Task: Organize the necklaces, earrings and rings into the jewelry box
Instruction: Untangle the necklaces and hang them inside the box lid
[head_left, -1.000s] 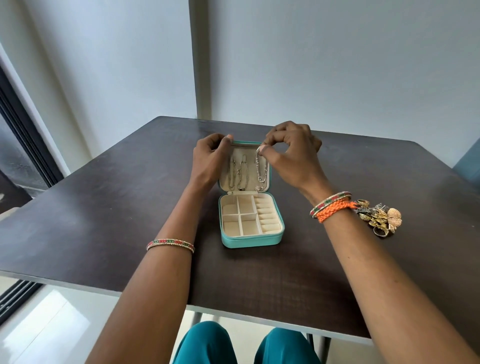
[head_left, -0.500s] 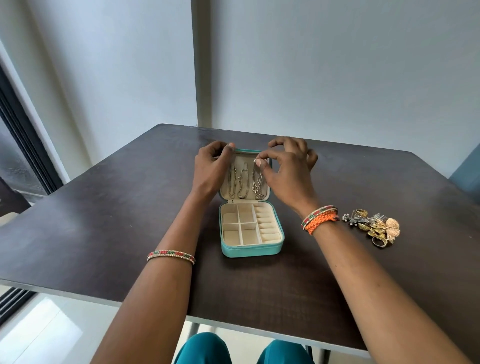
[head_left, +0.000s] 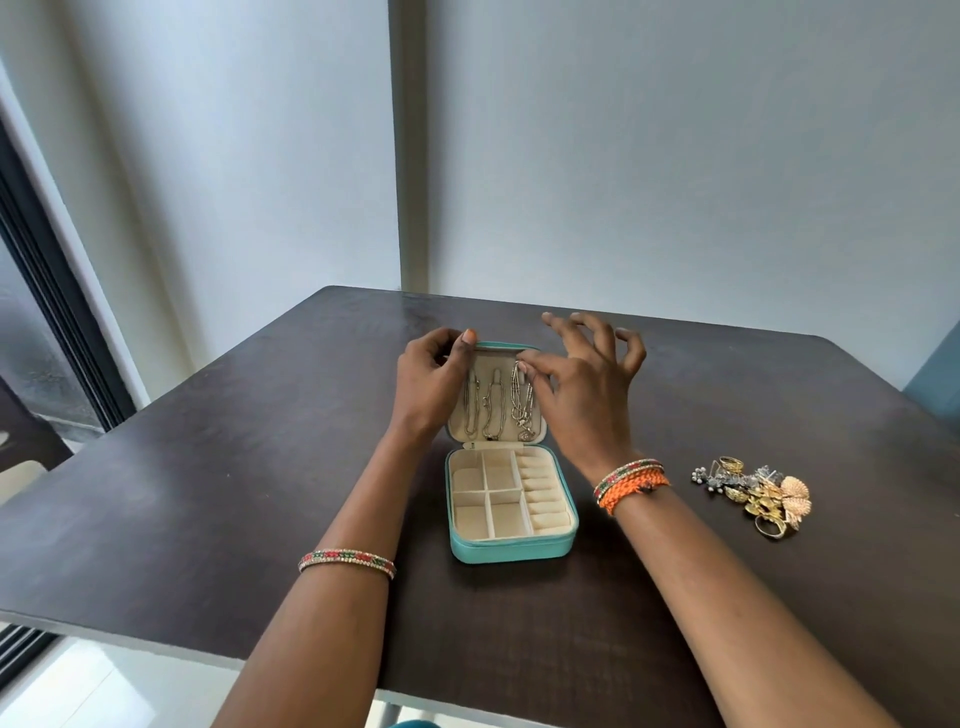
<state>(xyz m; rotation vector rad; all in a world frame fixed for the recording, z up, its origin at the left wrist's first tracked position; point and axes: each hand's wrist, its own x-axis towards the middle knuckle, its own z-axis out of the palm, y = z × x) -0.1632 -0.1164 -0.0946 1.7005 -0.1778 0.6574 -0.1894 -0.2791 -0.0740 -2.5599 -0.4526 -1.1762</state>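
Observation:
A small teal jewelry box stands open in the middle of the dark table, its cream tray split into empty compartments and ring rolls. Three necklaces hang inside the upright lid. My left hand holds the lid's left top edge. My right hand pinches the top of the rightmost necklace between thumb and forefinger, the other fingers spread. A heap of earrings and rings lies on the table to the right of my right wrist.
The dark table has its near edge just below my forearms. A grey wall rises behind the table's far edge. A window frame runs down the left side. A teal chair back shows at the far right.
My right hand has dropped lower against the lid and its outer fingers have spread apart. The view has tilted so the table sits lower in frame. My left hand stays on the lid.

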